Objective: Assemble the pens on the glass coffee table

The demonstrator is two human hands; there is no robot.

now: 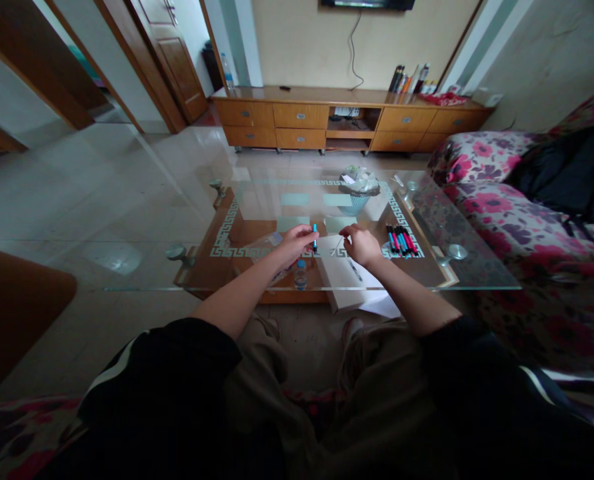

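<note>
My left hand [295,241] is closed in a pinch on a blue marker pen [315,237], held upright above the glass coffee table [257,267]. My right hand [361,244] is curled shut a little to its right; what its fingers hold, if anything, I cannot make out. White paper [344,273] lies under both hands. A pile of several red, blue and black marker pens [401,240] lies on the glass just right of my right hand.
A small basket [357,189] filled with crumpled stuff stands at the far side of the table. A flowered sofa [507,213] runs along the right. A low wooden cabinet [347,120] stands against the far wall. A small bottle [301,273] sits under the glass.
</note>
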